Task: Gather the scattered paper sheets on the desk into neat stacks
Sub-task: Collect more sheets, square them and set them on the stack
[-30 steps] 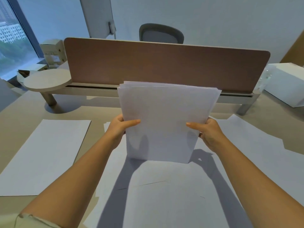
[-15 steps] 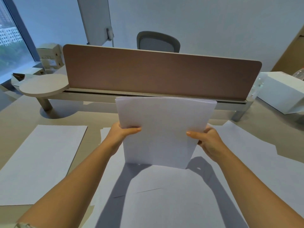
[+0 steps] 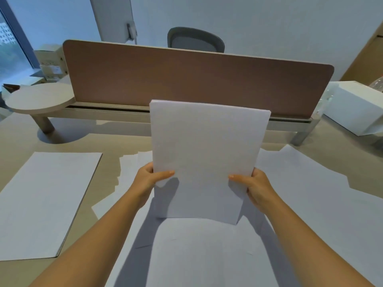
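Observation:
I hold a stack of white paper sheets (image 3: 205, 154) upright in the middle of the desk, its lower edge resting on the loose sheets (image 3: 207, 255) below. My left hand (image 3: 148, 179) grips the stack's left side and my right hand (image 3: 256, 186) grips its right side, thumbs on the front face. The stack's top edges line up evenly. More scattered sheets (image 3: 306, 195) spread flat to the right and under my arms. A separate neat stack (image 3: 43, 201) lies flat on the left of the desk.
A brown divider panel (image 3: 186, 79) runs across the back of the desk on a low rail. A round shelf (image 3: 39, 98) sits at the back left, a white box (image 3: 354, 106) at the back right. A grey chair (image 3: 195, 40) stands behind the panel.
The fanned, uneven top edges of the held stack have come level, and the stack has dropped onto the sheets beneath. Both hands keep their grip on its sides.

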